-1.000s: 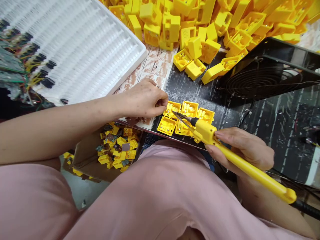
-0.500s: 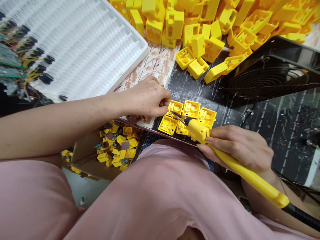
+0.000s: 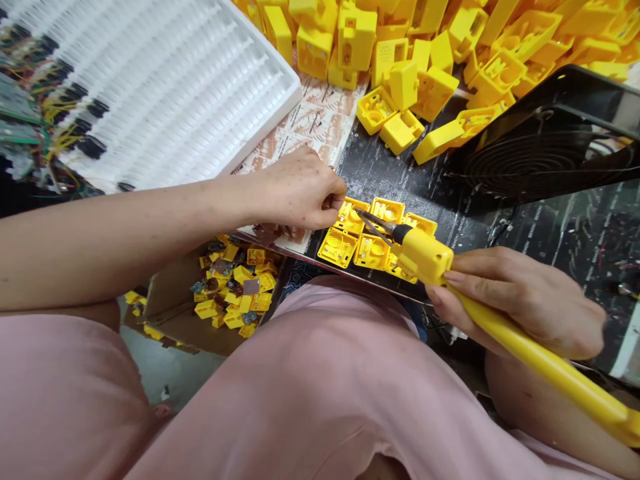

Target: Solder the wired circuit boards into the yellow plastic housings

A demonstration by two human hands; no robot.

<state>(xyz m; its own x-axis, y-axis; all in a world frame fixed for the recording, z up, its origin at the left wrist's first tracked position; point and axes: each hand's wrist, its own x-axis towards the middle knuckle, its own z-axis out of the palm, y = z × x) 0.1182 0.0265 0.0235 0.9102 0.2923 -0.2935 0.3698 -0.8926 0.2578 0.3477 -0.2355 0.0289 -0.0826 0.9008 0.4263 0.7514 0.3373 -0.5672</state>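
My right hand [image 3: 530, 300] is wrapped around the handle of a yellow soldering iron [image 3: 426, 257], its dark tip pointing left. That tip lies over a small open yellow housing [image 3: 351, 215], in the back left of two short rows of such housings. Whether it touches the plastic I cannot tell. At the same housing's left edge, my left hand [image 3: 307, 190] is closed, thumb and fingers pinched together; anything between them is hidden. Beside it are another housing with its hollow side up [image 3: 337, 247] and one in the front row's middle [image 3: 371, 251], partly below the iron.
A large heap of yellow housings [image 3: 430, 80] covers the back of the black work surface [image 3: 390, 160]. At right stands a black fan [image 3: 540, 147]. A white ribbed foam tray [image 3: 190, 87] with wired parts lies left. Below the edge, a cardboard box [image 3: 173, 300] holds yellow pieces.
The soldering iron first shifted left, then drew back to the right, its tip moving away from my left fingertips. My left hand has stayed pinched at the same housing. The view has shifted slightly.
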